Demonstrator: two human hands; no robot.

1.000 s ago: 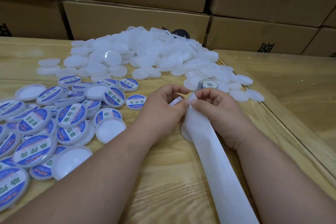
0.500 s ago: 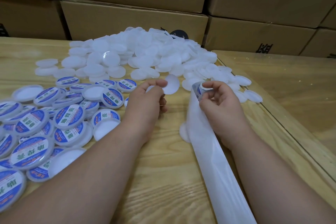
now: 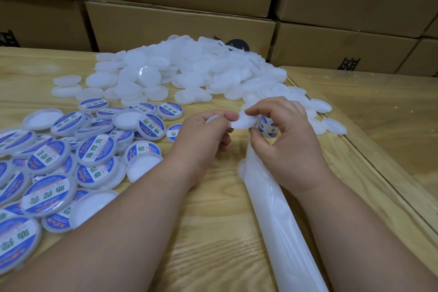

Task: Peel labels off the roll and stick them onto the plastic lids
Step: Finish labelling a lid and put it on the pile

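My left hand [image 3: 205,135] pinches a plain white plastic lid [image 3: 243,121] between thumb and fingers, just above the table's middle. Right beside it, my right hand [image 3: 282,140] curls round the small label roll [image 3: 266,125], whose blue and white labels show between the fingers. The lid's edge touches the roll. A long white strip of backing paper [image 3: 277,216] runs from the roll down toward me, under my right wrist.
A big heap of unlabelled white lids [image 3: 189,73] lies behind my hands. Several labelled blue lids [image 3: 94,147] are spread at the left. Stacked cardboard boxes [image 3: 180,23] wall the back. The table's glass edge [image 3: 369,161] runs along the right.
My left hand has picked a blank lid from the heap and brought it over to the roll. My right hand has stayed on the roll, lifting it slightly.
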